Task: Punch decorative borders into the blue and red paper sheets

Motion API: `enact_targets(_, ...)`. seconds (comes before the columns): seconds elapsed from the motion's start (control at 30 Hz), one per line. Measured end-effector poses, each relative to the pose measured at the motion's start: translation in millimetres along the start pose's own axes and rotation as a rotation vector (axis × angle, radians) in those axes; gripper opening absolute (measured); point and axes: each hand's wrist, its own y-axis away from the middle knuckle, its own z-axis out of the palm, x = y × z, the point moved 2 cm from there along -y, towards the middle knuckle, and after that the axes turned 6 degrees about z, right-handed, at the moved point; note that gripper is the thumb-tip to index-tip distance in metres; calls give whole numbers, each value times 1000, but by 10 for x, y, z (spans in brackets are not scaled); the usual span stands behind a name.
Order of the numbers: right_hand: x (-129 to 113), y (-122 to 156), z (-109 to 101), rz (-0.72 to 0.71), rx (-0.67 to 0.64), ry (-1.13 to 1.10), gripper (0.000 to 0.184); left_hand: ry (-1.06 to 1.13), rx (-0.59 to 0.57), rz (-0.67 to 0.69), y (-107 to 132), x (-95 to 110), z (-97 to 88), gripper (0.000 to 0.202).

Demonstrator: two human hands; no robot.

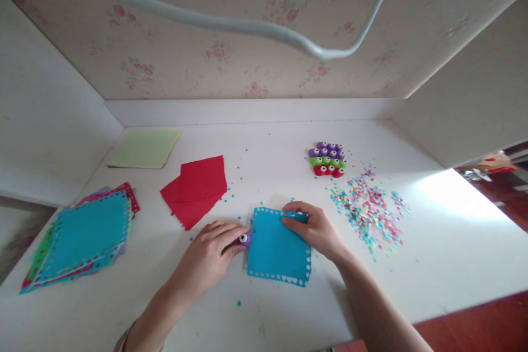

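A square of blue paper (278, 245) lies on the white table in front of me, with small star and heart holes punched along its edges. My left hand (214, 242) is closed around a small purple craft punch (246, 238), which sits at the paper's left edge near the upper corner. At the upper right corner, my right hand (311, 225) pinches the paper, thumb on top and fingers at the far edge. A blue star cutout (238, 303) lies below the paper.
Red paper (202, 187) lies left of centre. At far left is a stack of punched sheets (88, 231), with pale green paper (144, 148) behind it. Several purple, green and red punches (328, 159) stand in rows at right, beside a confetti pile (373, 209). A pale cable (206, 21) hangs across the top.
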Motion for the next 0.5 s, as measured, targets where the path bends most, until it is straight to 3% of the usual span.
enact_targets(0.5,15,6,29,10,-21,-17,25,14,-21,-16,-3,34,-22,28)
